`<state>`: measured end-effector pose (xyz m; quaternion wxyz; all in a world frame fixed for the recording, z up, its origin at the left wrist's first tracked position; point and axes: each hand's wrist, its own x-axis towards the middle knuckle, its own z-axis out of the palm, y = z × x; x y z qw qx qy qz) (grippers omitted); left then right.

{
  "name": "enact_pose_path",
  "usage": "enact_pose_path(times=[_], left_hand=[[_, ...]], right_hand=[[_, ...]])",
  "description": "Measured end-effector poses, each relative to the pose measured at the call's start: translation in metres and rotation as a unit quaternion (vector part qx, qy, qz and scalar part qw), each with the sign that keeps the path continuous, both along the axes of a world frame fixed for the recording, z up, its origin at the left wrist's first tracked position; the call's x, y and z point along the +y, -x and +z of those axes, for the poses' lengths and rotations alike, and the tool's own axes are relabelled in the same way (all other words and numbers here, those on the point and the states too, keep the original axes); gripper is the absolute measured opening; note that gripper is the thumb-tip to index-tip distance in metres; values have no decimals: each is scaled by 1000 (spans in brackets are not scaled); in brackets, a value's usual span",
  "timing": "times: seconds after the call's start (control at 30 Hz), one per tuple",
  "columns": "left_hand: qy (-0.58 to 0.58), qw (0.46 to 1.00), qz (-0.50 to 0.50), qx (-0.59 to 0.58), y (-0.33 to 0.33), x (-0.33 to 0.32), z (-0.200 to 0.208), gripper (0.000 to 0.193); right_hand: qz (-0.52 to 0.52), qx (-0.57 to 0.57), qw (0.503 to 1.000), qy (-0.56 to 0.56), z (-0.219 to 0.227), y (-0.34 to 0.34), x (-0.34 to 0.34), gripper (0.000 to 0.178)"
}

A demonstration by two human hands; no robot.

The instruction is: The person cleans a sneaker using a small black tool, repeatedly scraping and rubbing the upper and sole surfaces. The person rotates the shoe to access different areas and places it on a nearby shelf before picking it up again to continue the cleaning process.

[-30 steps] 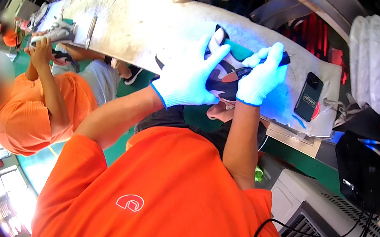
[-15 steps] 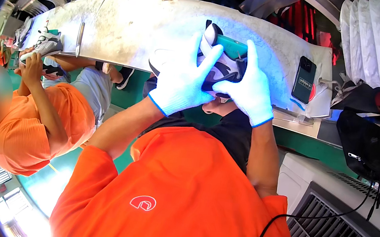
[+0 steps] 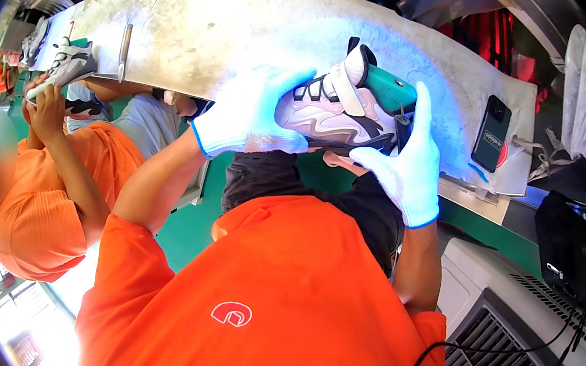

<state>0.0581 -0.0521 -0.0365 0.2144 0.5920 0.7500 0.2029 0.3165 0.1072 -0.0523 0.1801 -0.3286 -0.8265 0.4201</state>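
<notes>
A white and pale pink sneaker (image 3: 335,118) with black trim and a strap lies over the front of the workbench, its toe to the left. A green shoe last (image 3: 392,90) fills its opening. My gloved left hand (image 3: 252,112) is closed round the toe end, the thumb along the near side of the sole. At the heel, my gloved right hand (image 3: 407,167) grips the other end, its thumb near the sole and its fingers up behind the heel. The far side of the sneaker and some fingertips are hidden.
On the right of the pale workbench (image 3: 187,32) lies a dark phone (image 3: 492,134). A black bag (image 3: 580,254) hangs further right, above a white vented machine (image 3: 488,272). To the left, a co-worker in orange (image 3: 57,200) holds another sneaker (image 3: 70,65).
My left hand has shifted from the sneaker's upper to its toe, baring the side and strap. The right hand stays at the heel, a little lower and further right in view.
</notes>
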Motion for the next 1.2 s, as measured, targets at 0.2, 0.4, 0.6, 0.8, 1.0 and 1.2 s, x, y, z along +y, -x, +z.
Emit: enact_pose_path(times=[0.2, 0.4, 0.6, 0.8, 1.0, 1.2], left_hand=[[25, 999, 44, 11, -20, 16, 8, 105], [54, 995, 64, 57, -34, 26, 10, 107], [24, 992, 119, 28, -61, 42, 11, 108], [10, 990, 104, -94, -51, 55, 7, 128], [-31, 994, 100, -7, -58, 56, 0, 139], [-19, 995, 91, 23, -61, 49, 0, 128]], right_hand=[[-4, 13, 1000, 2, 0, 1, -2, 137], [-3, 43, 999, -4, -8, -1, -5, 137], [-21, 8, 1000, 10, -8, -1, -1, 131], [2, 155, 956, 249, -35, -16, 48, 84], [-322, 401, 628, 584, -57, -4, 52, 29], [-379, 350, 671, 533, -58, 23, 26, 24]])
